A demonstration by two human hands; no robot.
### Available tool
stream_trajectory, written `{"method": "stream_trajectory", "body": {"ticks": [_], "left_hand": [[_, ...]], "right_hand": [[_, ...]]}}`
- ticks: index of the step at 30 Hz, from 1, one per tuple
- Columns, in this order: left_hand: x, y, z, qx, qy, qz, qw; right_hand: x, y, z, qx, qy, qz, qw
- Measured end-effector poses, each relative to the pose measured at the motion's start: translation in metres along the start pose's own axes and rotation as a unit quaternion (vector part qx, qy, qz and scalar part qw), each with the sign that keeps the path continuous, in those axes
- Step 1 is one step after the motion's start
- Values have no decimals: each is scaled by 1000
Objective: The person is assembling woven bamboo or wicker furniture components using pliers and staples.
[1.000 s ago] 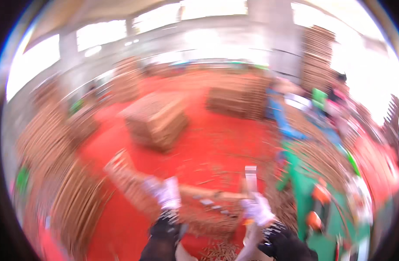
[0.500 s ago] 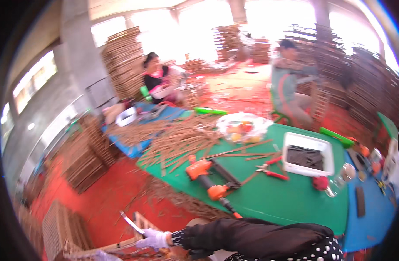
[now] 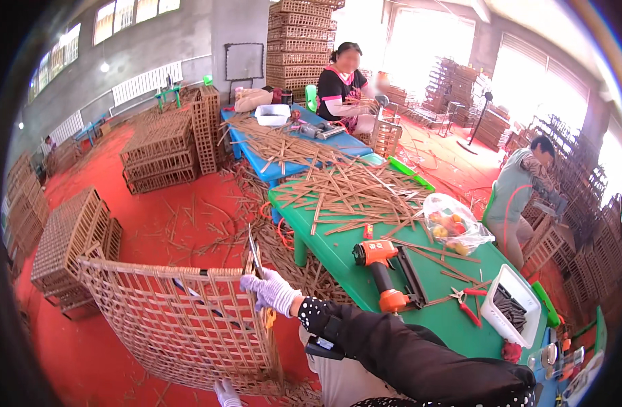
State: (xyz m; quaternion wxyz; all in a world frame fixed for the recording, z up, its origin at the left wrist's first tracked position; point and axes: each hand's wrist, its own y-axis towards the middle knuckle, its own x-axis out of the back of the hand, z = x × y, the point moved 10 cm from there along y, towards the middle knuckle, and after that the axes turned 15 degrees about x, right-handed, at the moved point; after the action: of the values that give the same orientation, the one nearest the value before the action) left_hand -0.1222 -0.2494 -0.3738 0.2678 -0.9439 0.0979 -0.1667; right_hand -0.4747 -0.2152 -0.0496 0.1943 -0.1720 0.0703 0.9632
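A brown woven basket (image 3: pixel 182 319) of crossed strips stands tilted at the lower left, its open lattice facing me. At its upper right corner is my right hand (image 3: pixel 270 292) in a striped white glove, closed around a knife (image 3: pixel 255 249) whose slim curved blade points up. A yellow-orange piece, perhaps its handle end, shows below the fist. My left hand (image 3: pixel 227 392), also gloved, is at the basket's lower edge by the picture's bottom; its fingers seem closed on the strips, though most of that hand is cut off.
A green table (image 3: pixel 345 271) at my right bears loose wooden strips (image 3: pixel 352 193), an orange nail gun (image 3: pixel 385 275), red-handled pliers (image 3: pixel 467 305), a bag of fruit (image 3: pixel 453 224) and a white tray (image 3: pixel 533 308). Basket stacks (image 3: pixel 70 244) stand left; scraps litter the red floor. Two people sit beyond.
The view has swung left, bringing the table rightward. More of the basket shows, raised in front of me. My right hand still holds the knife, now at the basket's upper corner.
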Motion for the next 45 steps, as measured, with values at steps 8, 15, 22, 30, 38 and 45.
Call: {"method": "stream_trajectory", "body": {"ticks": [8,15,22,30,38,45], "left_hand": [[-11,-39,184,326,-167,-40,930],[-8,-17,191,338,-101,-58,934],[5,-43,216,458,-245,-32,854],[-16,-63,169,379,-509,18,773],[57,-63,175,364,-461,-119,801],[169,-72,61,240,-340,-26,909]], "right_hand": [[24,15,-18,36,-11,-106,994],[90,77,10,38,-170,-179,968],[113,87,-26,-17,-148,-245,958],[135,64,-46,-64,-180,-330,925],[159,55,-70,-87,-117,-335,931],[162,21,-95,-108,-50,-307,944]]}}
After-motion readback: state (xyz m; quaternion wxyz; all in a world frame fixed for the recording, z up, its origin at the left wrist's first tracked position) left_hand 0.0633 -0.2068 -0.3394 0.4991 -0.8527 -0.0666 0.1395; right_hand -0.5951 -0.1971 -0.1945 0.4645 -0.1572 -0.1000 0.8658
